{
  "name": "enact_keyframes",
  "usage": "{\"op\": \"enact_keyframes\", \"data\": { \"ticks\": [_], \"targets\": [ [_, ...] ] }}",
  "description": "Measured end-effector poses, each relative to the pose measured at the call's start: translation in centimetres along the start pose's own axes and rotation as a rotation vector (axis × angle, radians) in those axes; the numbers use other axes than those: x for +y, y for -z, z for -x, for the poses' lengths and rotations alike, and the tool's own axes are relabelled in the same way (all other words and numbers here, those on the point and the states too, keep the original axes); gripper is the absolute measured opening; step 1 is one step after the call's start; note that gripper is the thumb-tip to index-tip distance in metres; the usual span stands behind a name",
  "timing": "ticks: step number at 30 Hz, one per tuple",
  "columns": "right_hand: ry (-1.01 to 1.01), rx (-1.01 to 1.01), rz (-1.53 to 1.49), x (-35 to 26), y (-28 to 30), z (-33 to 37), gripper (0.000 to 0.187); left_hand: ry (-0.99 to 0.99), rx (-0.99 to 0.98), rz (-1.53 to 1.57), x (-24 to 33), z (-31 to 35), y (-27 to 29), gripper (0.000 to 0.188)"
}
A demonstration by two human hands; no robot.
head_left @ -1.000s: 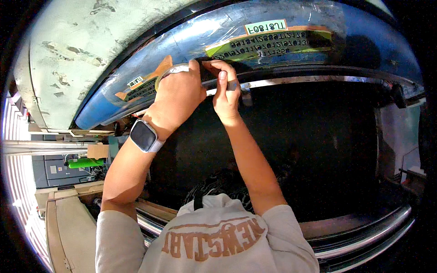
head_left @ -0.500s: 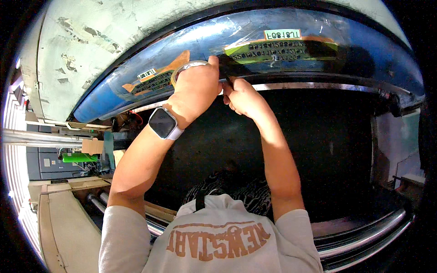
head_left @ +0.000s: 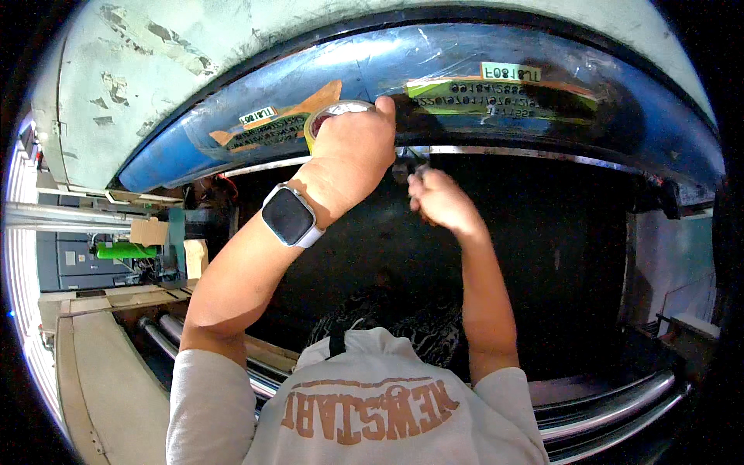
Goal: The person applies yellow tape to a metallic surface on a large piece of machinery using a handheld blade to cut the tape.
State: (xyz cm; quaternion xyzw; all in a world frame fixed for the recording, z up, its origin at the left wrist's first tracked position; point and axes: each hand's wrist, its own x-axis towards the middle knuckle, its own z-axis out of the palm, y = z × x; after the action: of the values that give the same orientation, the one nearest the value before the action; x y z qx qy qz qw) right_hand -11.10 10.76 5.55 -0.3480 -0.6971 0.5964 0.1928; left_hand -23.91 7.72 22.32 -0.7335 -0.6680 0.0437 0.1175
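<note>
Ahead of me lies a long blue cylinder (head_left: 372,54) with a shiny wrapped surface. My left hand (head_left: 355,149) is closed around a roll of tape (head_left: 339,107), held up against the cylinder's near side. The roll's yellowish rim and pale inside show beyond the knuckles; my thumb points up along the cylinder. To the right and slightly lower, my right hand (head_left: 446,200) is apart from the cylinder, fingers curled together. A small dark shape shows at its fingertips, too blurred to name.
A yellow-green printed strip (head_left: 504,101) and an orange patch (head_left: 310,112) are stuck on the cylinder. A pale, peeling machine panel (head_left: 186,77) curves behind it. Metal rollers (head_left: 612,407) run near my body. A green cylindrical object (head_left: 128,250) sits at far left.
My right hand has pulled away from the cylinder and my left hand, moving right and down toward me. My left hand has shifted slightly right in view, still with the tape roll.
</note>
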Motion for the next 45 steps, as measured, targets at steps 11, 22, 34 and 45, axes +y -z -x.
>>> {"op": "enact_keyframes", "data": {
  "ticks": [11,22,34,45],
  "targets": [
    [0.687,0.367,-0.432,-5.1,0.5,-3.2,0.031,0.062,-0.339,0.126,-2.8,6.0,0.6,0.042],
    [0.843,0.374,-0.376,-4.2,-0.3,-4.7,0.028,0.264,-0.683,0.538,-1.9,15.6,-5.3,0.046],
    [0.772,0.480,-0.369,-5.7,-0.1,-4.1,0.029,0.342,-0.353,1.061,-1.4,19.4,-7.7,0.045],
    [0.301,-0.001,-0.080,-3.3,-8.0,2.8,0.020,0.397,-0.120,1.508,-1.4,21.5,-9.4,0.040]
  ]
}}
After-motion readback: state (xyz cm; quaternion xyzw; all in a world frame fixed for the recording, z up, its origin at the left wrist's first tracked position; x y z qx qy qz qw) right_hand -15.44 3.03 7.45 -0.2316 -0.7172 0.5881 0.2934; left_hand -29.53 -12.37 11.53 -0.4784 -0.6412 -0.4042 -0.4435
